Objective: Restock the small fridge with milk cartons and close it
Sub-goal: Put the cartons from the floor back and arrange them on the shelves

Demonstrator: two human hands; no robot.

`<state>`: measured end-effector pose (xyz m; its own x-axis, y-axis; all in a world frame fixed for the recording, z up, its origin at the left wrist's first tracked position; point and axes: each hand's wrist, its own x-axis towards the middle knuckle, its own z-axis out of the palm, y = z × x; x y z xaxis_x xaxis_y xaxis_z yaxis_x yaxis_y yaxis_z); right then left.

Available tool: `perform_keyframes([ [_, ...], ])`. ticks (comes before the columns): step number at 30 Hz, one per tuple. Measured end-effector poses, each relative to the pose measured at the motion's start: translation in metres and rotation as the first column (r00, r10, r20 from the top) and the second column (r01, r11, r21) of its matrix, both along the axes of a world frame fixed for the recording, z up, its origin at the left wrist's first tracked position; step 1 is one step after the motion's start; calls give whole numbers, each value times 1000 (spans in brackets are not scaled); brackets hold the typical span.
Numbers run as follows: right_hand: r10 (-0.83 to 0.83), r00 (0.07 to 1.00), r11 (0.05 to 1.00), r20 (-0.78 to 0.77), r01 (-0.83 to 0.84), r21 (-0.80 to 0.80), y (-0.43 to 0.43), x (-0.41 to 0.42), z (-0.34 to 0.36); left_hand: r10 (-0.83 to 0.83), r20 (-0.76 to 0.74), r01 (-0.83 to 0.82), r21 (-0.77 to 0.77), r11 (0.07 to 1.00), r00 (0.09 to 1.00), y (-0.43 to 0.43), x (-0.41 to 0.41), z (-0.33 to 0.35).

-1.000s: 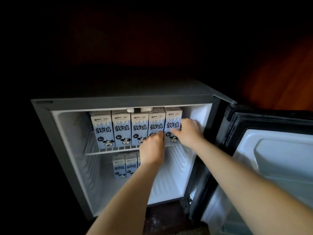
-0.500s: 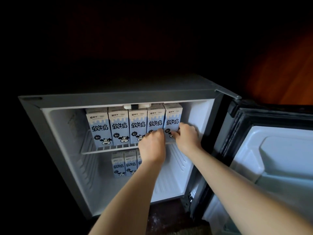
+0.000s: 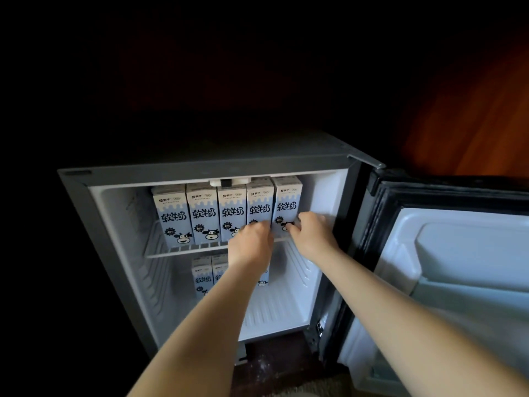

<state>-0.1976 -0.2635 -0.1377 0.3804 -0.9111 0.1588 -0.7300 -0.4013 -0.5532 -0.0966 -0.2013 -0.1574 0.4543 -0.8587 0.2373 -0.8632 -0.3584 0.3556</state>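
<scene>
The room is dark around the fridge (image 3: 200,167), which is lit inside and shows white ribbed walls. Behind and to the right of the fridge, a reddish wood panel (image 3: 472,133) glows faintly. Just below its open front is a dark floor (image 3: 269,365) with pale specks. The door (image 3: 458,253) is swung wide to the fridge's right, white liner facing out.

Five cartons (image 3: 201,213) stand upright in a row on the fridge's wire shelf (image 3: 183,250). More lower cartons (image 3: 201,277) stand on the fridge's bottom, partly hidden by a forearm.

The right hand (image 3: 312,236) grips the foot of the end carton (image 3: 287,202), thumb on its front and fingers curled round its right side. The left hand (image 3: 252,245) is at the foot of the fourth carton (image 3: 259,202). Its fingers bend toward the carton, but I cannot tell whether they grip it.
</scene>
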Motion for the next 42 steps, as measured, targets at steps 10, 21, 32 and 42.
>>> perform_keyframes([
  [10,175,943,981,-285,-191,-30,59,-83,33,-305,-37,304,254,918,952,49,-35,53],
  [21,107,856,991,-505,-132,-15,110,-220,40,-666,-135,642,461,613,733,87,-154,67],
  [32,45,751,981,-659,92,172,174,-352,-34,-748,-298,748,549,374,593,100,-277,-2],
  [42,-49,869,828,-492,311,466,218,-450,-139,-679,-455,753,618,226,577,128,-372,-82],
])
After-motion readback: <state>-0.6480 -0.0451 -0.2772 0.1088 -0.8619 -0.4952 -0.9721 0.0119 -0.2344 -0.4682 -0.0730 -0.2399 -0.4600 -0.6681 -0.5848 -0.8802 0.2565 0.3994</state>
